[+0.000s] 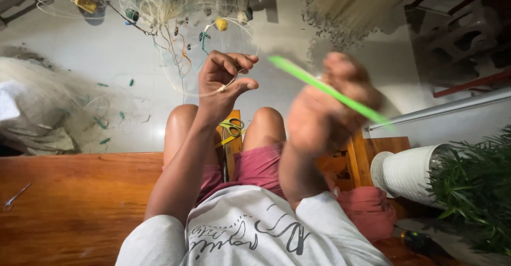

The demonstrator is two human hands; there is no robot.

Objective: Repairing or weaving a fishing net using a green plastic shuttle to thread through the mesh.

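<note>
Above two knees, left hand (pixel 223 82) pinches one net (pixel 175 10), right hand (pixel 332 106) one green needle (pixel 330 90).

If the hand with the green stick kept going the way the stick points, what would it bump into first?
Probably the left hand. The right hand holds a green stick whose tip aims up-left, toward those fingers pinching thin line. Depth is unclear and the right hand is blurred, so it might pass by.

My left hand (pixel 223 82) is raised in front of me, forearm angled up, thumb and forefinger pinched together, the other fingers curled. My right hand (pixel 332 103) is lifted beside it, motion-blurred, closed into a loose fist.
</note>
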